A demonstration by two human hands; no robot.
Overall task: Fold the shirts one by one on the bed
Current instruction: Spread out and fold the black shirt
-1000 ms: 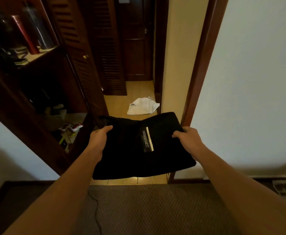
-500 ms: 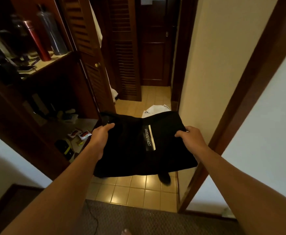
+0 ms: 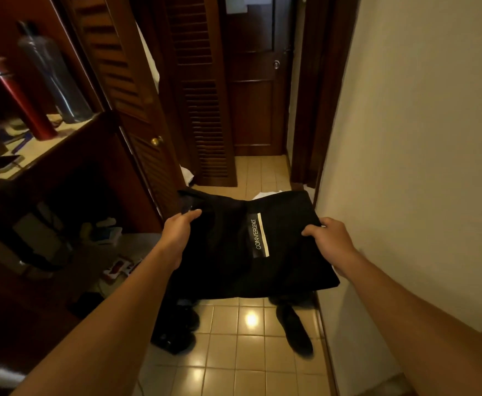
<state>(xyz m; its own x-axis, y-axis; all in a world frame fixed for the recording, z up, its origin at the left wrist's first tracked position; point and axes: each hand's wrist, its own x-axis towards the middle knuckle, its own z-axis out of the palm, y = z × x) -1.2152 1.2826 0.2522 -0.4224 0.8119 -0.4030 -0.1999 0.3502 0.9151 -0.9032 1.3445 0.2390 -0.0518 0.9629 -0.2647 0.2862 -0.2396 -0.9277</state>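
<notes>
The shirt [image 3: 248, 247], black and already folded flat, is held out level above the tiled floor [image 3: 251, 352], gripped at its left edge by the left hand [image 3: 176, 232] and at its right by the right hand [image 3: 331, 238] (fingers curled over the cloth). It seems to be being carried; a place to set it down is needed next, and no bed is in view.

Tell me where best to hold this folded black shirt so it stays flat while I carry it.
Hold the folded black shirt at its two opposite side edges, one hand from each side, as the left hand and right hand do now, thumbs on top. It is a wide, limp, flat rectangle, so holding both sides probably keeps the folds from sagging.
</notes>
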